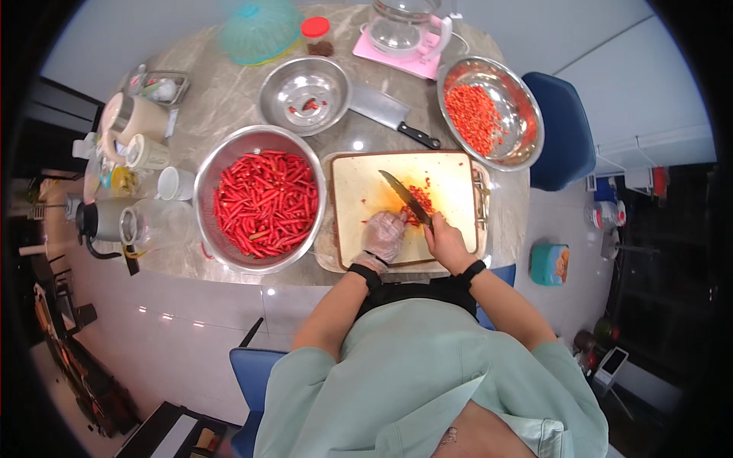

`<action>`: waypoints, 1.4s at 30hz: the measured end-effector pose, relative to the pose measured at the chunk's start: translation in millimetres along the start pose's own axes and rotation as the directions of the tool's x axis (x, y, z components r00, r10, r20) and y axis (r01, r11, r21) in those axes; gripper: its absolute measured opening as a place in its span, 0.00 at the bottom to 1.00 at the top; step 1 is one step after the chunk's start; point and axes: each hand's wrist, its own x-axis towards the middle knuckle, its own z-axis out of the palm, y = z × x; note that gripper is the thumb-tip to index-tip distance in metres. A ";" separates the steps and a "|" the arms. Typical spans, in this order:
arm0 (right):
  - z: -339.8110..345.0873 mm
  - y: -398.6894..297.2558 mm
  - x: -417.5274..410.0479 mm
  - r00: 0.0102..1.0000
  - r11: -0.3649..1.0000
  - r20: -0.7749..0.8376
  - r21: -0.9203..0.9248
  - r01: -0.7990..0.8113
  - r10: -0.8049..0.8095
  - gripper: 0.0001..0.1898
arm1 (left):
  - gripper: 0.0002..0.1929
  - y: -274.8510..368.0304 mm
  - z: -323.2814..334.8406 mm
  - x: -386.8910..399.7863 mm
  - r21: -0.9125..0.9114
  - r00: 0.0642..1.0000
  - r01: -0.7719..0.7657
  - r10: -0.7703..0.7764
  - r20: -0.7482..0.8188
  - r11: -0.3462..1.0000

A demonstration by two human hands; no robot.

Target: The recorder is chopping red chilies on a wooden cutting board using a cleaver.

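Observation:
A cutting board with a brown rim lies before me, with chopped red chili on its middle. My right hand grips the handle of a dark-bladed kitchen knife, whose blade points up and left across the chili. In a clear plastic glove, my left hand rests on the board, fingertips against red chili pieces beside the blade; the glove and fingers partly hide what they press on. Left of the board stands a steel colander full of whole red chilies.
Beyond the board lie a cleaver, a steel bowl with a few chili scraps and a steel bowl of chopped chili. A glass kettle stands farther back. A glass jar, a white cup and other containers crowd the left.

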 end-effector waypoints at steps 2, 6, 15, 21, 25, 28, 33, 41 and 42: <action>4.5 2.6 -7.2 0.998 1.000 -0.060 0.007 -0.013 0.013 0.10 | 0.09 5.1 -2.3 5.0 -0.035 1.000 0.001 -0.001 -0.012 0.999; 11.9 8.1 -12.2 0.995 0.998 -0.083 0.045 -0.048 0.052 0.12 | 0.11 5.1 -1.1 0.7 0.070 1.000 0.011 -0.012 0.014 0.997; -9.9 -3.2 -7.8 0.990 0.976 -0.108 0.210 -0.062 0.087 0.13 | 0.14 -1.5 -10.0 3.4 0.043 0.996 0.078 -0.076 -0.042 0.996; -22.7 -17.4 -0.1 0.994 0.993 0.070 0.078 -0.085 0.080 0.12 | 0.13 2.8 -11.4 0.4 0.025 0.994 0.086 -0.084 -0.069 0.996; -25.5 -16.7 -0.1 0.998 0.997 0.062 0.071 -0.035 0.030 0.11 | 0.12 1.2 -9.1 2.3 -0.008 0.993 0.101 -0.101 -0.061 0.995; -25.9 -14.4 7.8 0.996 0.996 0.072 0.070 -0.056 0.050 0.11 | 0.13 -1.3 -6.8 0.4 0.017 0.991 0.129 -0.128 -0.035 0.992; -14.3 -10.8 3.3 0.998 0.991 -0.023 0.117 -0.060 0.063 0.12 | 0.15 -2.8 -4.5 -0.8 0.002 0.984 0.162 -0.161 -0.070 0.987; -22.6 -9.6 -4.4 0.987 0.974 0.002 0.156 -0.162 0.163 0.13 | 0.20 4.5 -9.4 6.9 0.073 0.981 0.192 -0.192 -0.004 0.979; -23.4 -10.2 -5.2 0.985 0.969 0.007 0.182 -0.169 0.171 0.13 | 0.20 4.0 -10.3 10.2 0.073 0.984 0.177 -0.177 -0.010 0.981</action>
